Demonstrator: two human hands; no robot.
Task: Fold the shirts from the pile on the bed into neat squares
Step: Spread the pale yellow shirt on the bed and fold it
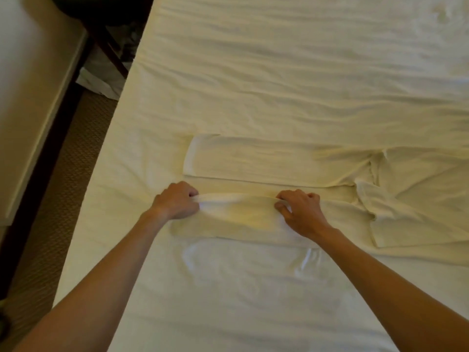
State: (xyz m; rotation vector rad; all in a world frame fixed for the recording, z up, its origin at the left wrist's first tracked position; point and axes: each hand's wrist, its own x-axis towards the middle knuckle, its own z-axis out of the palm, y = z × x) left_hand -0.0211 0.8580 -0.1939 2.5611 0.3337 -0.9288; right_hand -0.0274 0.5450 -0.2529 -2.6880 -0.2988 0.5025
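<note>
A white shirt (266, 158) lies spread across the white bed (279, 72), its far side folded inward as a long flat strip. The sleeves and collar end bunch up at the right (406, 199). My left hand (176, 200) grips the near edge of the shirt at its left end, fingers curled round the cloth. My right hand (299, 212) pinches the same edge about a forearm's length to the right. Between both hands the near edge is lifted a little off the bed into a taut ridge (236, 198).
The bed's left edge (101, 161) runs diagonally, with brown carpet (55, 199) beside it. A pale cabinet or second bed (30, 85) stands at the far left. Dark furniture legs (111, 52) show at the top left. Wrinkled sheet stretches beyond the shirt.
</note>
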